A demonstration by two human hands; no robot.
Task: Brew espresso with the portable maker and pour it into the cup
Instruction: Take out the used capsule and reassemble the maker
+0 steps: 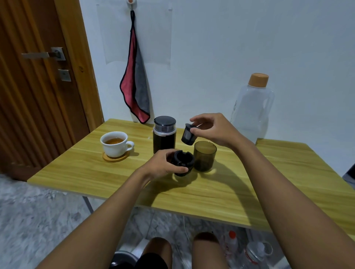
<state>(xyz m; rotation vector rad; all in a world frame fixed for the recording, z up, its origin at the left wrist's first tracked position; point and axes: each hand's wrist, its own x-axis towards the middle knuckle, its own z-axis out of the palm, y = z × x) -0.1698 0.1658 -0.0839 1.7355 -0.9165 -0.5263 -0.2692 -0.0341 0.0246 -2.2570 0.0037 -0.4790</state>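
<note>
Head cam: left hand [163, 165] grips the black holder [181, 163] opening-up near the maker body [164, 137], right hand [211, 128] pinches the mesh basket [188, 136] raised beside it, probably to seat it; cup [114, 143] sits left.

Black shorts [151, 262] (bare arms [107, 211], knees [159, 243])

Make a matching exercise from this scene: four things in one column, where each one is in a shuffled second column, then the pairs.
Things
1. white cup
2. mesh basket
3. black ring-shaped part
4. cloth

Places
A. hangs from the wall hook
B. pinched in the right hand
C. stands on the wooden coaster
D. gripped in the left hand

Pairs: 1-C, 2-B, 3-D, 4-A
</note>
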